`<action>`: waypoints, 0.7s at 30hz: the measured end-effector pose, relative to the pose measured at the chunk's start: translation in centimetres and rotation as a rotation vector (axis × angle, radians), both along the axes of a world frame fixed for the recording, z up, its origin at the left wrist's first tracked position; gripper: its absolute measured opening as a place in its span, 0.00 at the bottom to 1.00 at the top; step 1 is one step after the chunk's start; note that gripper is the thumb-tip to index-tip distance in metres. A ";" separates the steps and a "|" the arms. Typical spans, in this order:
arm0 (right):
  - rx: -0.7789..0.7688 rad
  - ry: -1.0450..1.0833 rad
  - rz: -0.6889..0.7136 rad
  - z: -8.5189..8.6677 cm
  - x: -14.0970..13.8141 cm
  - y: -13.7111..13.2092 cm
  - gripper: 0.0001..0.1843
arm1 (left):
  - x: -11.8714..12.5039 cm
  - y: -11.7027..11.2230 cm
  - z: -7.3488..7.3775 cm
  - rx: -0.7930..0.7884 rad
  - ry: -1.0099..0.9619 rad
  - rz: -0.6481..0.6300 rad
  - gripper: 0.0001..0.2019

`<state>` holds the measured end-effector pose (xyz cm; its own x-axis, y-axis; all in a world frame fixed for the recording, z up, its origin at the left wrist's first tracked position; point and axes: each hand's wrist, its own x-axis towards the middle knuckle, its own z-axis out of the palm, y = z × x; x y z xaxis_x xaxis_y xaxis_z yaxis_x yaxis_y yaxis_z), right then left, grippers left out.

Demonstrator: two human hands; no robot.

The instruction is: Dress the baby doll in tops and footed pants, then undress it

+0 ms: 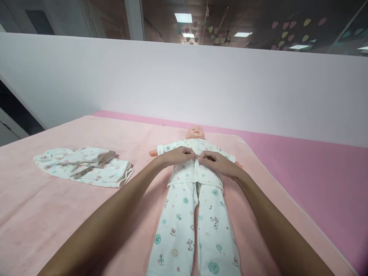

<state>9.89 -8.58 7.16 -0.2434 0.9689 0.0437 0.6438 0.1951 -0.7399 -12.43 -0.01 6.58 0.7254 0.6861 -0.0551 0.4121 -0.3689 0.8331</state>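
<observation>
A baby doll [195, 132] lies on its back, head away from me and arms spread to both sides. It wears a white printed jacket [184, 174] with a front opening down the middle, and matching trousers [176, 222]. On the chest, my left hand [181, 154] pinches the jacket's front edge. From the other side my right hand [215, 161] pinches the same front edge, its fingertips meeting those of the left. Whatever fastener lies between the fingertips is hidden by them.
A crumpled white printed garment [86, 166] lies on the left of the pink blanket [138, 230]. Beyond the blanket's right edge shows a darker pink surface [310, 172]. A white wall panel [184, 84] rises behind the doll.
</observation>
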 end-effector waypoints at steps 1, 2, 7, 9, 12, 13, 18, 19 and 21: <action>-0.001 0.011 0.000 0.0 0.0 0.0 0.18 | 0.0 0.0 0.0 -0.009 -0.008 -0.010 0.17; -0.002 0.022 -0.002 -0.1 0.0 0.1 0.18 | 0.0 0.1 0.0 -0.018 -0.016 -0.019 0.17; 0.003 -0.003 -0.012 0.1 -0.2 -0.2 0.17 | -0.1 0.2 -0.2 -0.060 -0.035 -0.008 0.18; 0.027 -0.039 -0.008 0.2 -0.4 -0.3 0.17 | 0.0 0.2 -0.3 -0.079 -0.036 0.004 0.18; 0.083 -0.100 -0.016 0.2 -0.9 -0.5 0.17 | 0.1 0.2 -0.4 -0.087 -0.042 0.021 0.17; 0.102 -0.122 -0.026 0.2 -1.0 -0.5 0.17 | 0.2 0.2 -0.5 -0.085 -0.043 0.026 0.17; 0.125 -0.177 -0.044 0.2 -1.3 -0.5 0.18 | 0.1 0.1 -0.2 -0.082 -0.033 0.043 0.16; 0.117 -0.170 -0.035 0.2 -1.3 -0.5 0.19 | 0.1 0.0 -0.1 -0.090 -0.035 0.047 0.15; 0.089 -0.152 -0.020 0.5 -1.0 -0.6 0.20 | 0.0 -0.1 0.1 -0.108 -0.044 0.049 0.13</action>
